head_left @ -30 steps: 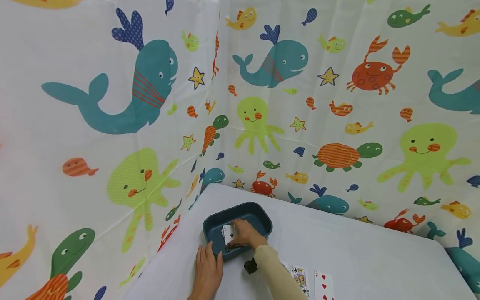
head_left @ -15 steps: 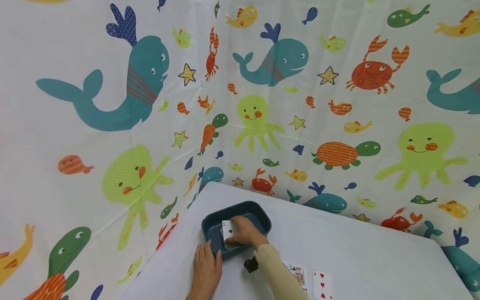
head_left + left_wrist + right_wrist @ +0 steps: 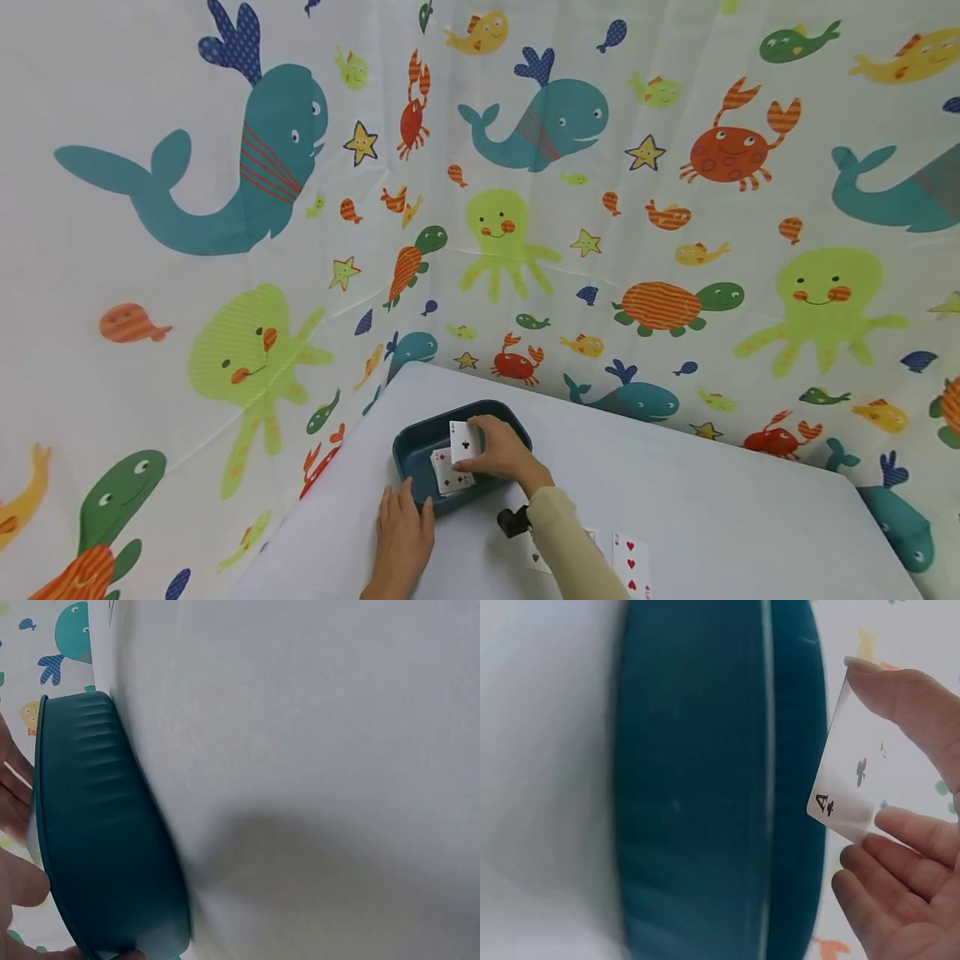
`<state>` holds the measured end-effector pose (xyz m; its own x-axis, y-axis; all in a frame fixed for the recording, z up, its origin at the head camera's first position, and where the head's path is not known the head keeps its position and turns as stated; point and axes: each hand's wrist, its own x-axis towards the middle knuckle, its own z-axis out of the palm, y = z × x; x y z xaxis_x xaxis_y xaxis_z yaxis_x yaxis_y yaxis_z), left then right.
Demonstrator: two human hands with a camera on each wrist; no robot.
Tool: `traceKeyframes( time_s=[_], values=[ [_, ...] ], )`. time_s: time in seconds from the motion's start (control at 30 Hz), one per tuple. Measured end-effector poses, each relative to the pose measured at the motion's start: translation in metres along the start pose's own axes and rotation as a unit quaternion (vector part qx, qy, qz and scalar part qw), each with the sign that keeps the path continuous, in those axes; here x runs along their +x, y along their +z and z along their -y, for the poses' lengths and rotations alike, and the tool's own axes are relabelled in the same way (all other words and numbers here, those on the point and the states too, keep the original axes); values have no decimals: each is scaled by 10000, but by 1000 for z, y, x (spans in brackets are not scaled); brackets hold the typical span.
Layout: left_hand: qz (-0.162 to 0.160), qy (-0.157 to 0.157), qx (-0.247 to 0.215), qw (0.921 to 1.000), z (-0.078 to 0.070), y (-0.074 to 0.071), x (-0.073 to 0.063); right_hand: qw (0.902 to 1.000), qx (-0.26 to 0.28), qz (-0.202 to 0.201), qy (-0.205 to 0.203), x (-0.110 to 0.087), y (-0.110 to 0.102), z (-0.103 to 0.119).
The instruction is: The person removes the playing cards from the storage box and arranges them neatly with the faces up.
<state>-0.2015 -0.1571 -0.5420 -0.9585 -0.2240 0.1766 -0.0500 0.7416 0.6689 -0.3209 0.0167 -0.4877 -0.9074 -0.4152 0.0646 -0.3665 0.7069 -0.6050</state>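
My right hand (image 3: pixel 504 454) pinches an ace of clubs (image 3: pixel 465 442) between thumb and fingertips. The card hangs over a dark teal tray (image 3: pixel 414 462), above a stack of playing cards (image 3: pixel 447 475) with a red diamonds card on top. In the right wrist view the ace (image 3: pixel 840 780) stands tilted beyond the tray's rim (image 3: pixel 767 780), thumb on one edge and fingertips at the opposite one. My left hand (image 3: pixel 402 533) lies at the tray's near left corner, fingers extended, touching its side. The left wrist view shows the thumb (image 3: pixel 28 881) against the tray's rim (image 3: pixel 45 825).
A three of hearts (image 3: pixel 630 565) lies face up on the white table (image 3: pixel 712 500). Another card (image 3: pixel 536 557) lies left of it, partly under my right sleeve (image 3: pixel 573 542). A small black device (image 3: pixel 513 522) sits by my right wrist. Patterned sea-animal curtains (image 3: pixel 570 250) border the table.
My right hand has lifted the ace of clubs up off the stack and slightly right, uncovering the diamonds card. My left hand stays at the tray. The head view has shifted slightly.
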Motion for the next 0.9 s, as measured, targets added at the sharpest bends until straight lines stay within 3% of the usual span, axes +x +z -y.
traceKeyframes(
  time_s=[0.57,0.9],
  values=[
    [279,-184,-63,9994,6,-2,4,9992,206,-352,53,-46,-43,-6],
    [404,-184,-86,9990,7,-3,4,9960,262,-805,271,-89,-65,-20]
  ],
)
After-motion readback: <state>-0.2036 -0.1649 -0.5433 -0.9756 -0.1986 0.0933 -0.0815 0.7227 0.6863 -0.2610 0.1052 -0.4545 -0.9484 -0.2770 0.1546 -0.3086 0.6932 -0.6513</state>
